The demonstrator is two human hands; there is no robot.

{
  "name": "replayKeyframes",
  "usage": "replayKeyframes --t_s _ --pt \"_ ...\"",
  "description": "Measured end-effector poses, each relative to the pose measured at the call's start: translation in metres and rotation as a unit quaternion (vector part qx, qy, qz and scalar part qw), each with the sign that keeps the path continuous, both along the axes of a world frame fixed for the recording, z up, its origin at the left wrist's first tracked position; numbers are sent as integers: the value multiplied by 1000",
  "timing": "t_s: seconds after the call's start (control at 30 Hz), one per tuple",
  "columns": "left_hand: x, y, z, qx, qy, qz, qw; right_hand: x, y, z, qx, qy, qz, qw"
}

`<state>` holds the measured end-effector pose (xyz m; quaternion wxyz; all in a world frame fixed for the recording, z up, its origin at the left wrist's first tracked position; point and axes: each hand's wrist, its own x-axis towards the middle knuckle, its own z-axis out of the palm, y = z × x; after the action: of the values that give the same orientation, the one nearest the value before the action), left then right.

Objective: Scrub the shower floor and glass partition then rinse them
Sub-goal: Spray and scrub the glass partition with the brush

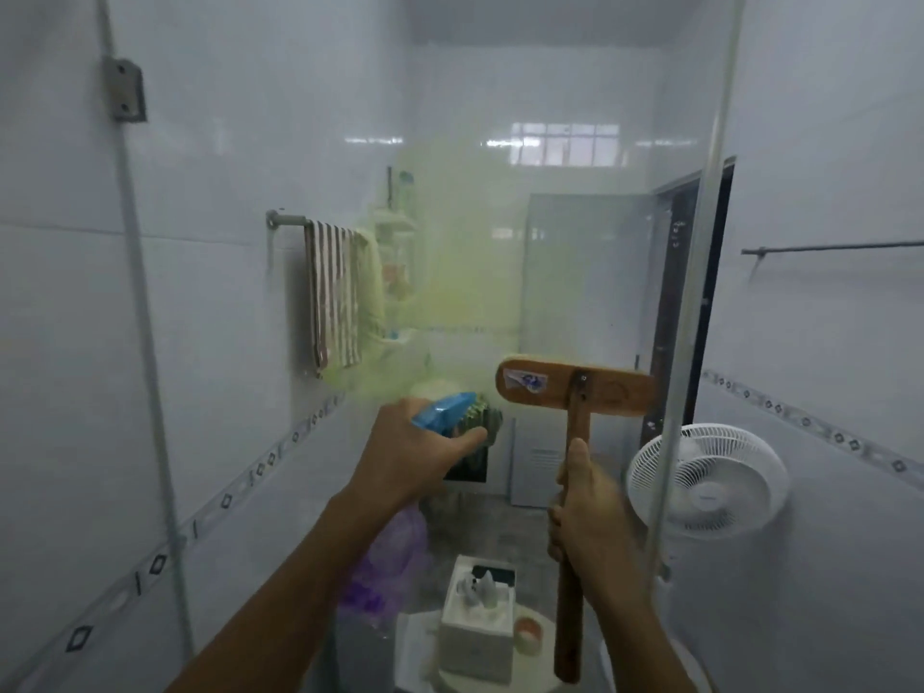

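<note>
The glass partition [500,117] fills the view right in front of me, with a yellow-green smear of cleaner [450,282] across its middle. My left hand [410,452] grips a spray bottle with a blue trigger head [445,411], its nozzle pointing at the glass just below the smear. My right hand [582,507] is closed around the wooden handle of a scrub brush, whose wide wooden head [575,387] is held up against the glass to the right of the sprayer. The shower floor is out of sight.
The glass edge strip [700,272] runs down the right side and a metal hinge [122,90] sits at upper left. Seen through the glass: a striped towel on a rail [332,297], a white fan [710,480], a white tissue box [477,617], a purple bag [390,567] and a grey door [585,312].
</note>
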<state>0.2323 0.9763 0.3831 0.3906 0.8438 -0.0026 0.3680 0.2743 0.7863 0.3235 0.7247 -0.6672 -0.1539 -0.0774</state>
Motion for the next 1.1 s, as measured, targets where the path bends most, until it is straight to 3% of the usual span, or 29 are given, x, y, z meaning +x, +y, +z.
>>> replayKeyframes --t_s 0.13,0.27,0.33,0.43,0.53,0.6,0.67,0.87,0.93,1.1 --pt "2 7 7 -30 -30 -20 999 5 0 0 -31 -23 -25 999" --pt "3 5 14 -31 -6 19 999 16 12 76 -87 -103 -29 990" --pt "0 6 12 -74 -28 39 996 21 22 97 -111 -140 -32 983" --pt "-9 14 7 -111 -69 69 989 21 40 47 -105 -119 -38 987" --pt "-18 20 1 -105 -80 80 988 -5 53 -56 -127 -23 -39 991" --pt "-24 24 0 -92 -86 105 986 -23 58 -90 -167 19 -31 985" --pt "-28 28 2 -83 -89 123 985 -22 65 -79 -165 13 -17 986" --pt "-37 38 10 -80 -108 116 984 15 83 52 -121 -124 0 985" --pt "-39 38 11 -83 -109 121 983 18 88 36 -133 -118 -15 984" --pt "-43 39 6 -85 -98 142 981 -27 74 -74 -127 13 16 992"
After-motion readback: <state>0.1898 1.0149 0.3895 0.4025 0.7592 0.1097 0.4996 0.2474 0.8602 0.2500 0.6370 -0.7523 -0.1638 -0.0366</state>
